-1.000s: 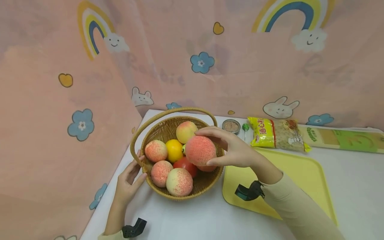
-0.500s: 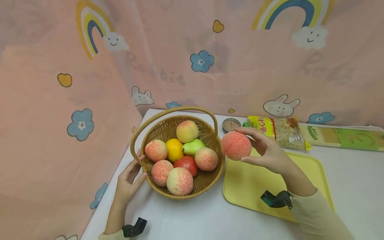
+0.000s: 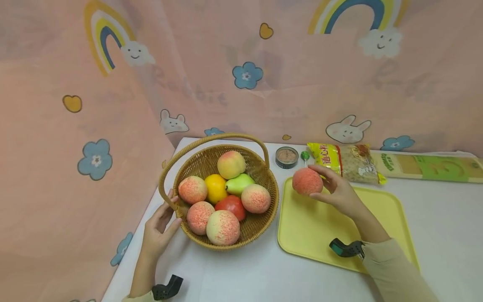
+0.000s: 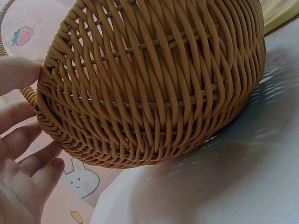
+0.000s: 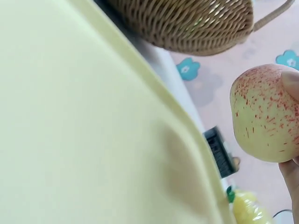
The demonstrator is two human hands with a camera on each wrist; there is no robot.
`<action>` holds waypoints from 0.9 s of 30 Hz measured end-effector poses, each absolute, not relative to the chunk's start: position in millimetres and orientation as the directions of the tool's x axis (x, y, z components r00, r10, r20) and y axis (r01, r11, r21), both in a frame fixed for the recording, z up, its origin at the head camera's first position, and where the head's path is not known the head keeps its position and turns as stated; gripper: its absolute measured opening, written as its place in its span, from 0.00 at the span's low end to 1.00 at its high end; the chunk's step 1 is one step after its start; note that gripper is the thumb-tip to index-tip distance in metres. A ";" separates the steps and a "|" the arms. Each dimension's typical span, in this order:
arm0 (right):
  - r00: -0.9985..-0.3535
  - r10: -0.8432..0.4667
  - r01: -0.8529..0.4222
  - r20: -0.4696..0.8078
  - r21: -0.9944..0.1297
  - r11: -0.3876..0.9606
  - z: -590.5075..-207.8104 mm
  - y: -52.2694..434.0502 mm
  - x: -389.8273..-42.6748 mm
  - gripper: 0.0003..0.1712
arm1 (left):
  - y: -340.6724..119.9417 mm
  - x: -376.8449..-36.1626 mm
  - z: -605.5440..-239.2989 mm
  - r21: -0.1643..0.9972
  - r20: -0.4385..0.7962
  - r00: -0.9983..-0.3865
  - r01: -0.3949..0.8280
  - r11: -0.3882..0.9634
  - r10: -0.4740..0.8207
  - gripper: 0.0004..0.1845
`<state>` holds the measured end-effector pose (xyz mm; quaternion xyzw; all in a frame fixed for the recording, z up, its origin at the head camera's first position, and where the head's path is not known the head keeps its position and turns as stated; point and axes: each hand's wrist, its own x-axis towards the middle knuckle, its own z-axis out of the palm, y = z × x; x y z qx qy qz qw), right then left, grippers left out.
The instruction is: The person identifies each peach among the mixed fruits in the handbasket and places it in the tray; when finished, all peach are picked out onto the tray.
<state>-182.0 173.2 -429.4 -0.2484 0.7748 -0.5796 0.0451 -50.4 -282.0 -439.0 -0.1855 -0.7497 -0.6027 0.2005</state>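
A pinkish-red peach (image 3: 306, 181) is pinched between the thumb and fingers of my right hand (image 3: 337, 193), over the upper left of the yellow tray (image 3: 313, 228). In the right wrist view the peach (image 5: 261, 114) shows a pale yellow side with red speckles, held above the tray. My left hand (image 3: 159, 230) holds the left side of the wicker basket (image 3: 274, 205) at the foot of its handle, thumb at the rim and fingers spread beside it. Inside the basket lie several peaches (image 3: 222, 227), a green pear (image 3: 240, 185), an orange-yellow fruit (image 3: 216, 188) and a red fruit (image 3: 231, 206).
Behind the tray stand a round tin (image 3: 286, 157), a green lollipop (image 3: 305, 155), a yellow bag of pasta (image 3: 349, 162) and a long green packet (image 3: 430, 167). A pink patterned cloth (image 3: 286, 96) hangs behind and left of the white table (image 3: 241, 277).
My right hand has carried the peach out of the basket, rightward to over the tray, and slightly lower. The left hand has stayed at the basket's rim.
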 end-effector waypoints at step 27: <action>-0.832 -0.547 -0.210 0.093 -0.965 0.156 -471.4 179.7 -203.1 0.44 | -280.9 -49.8 -439.0 0.833 0.508 -0.861 0.494 0.248 0.011 0.27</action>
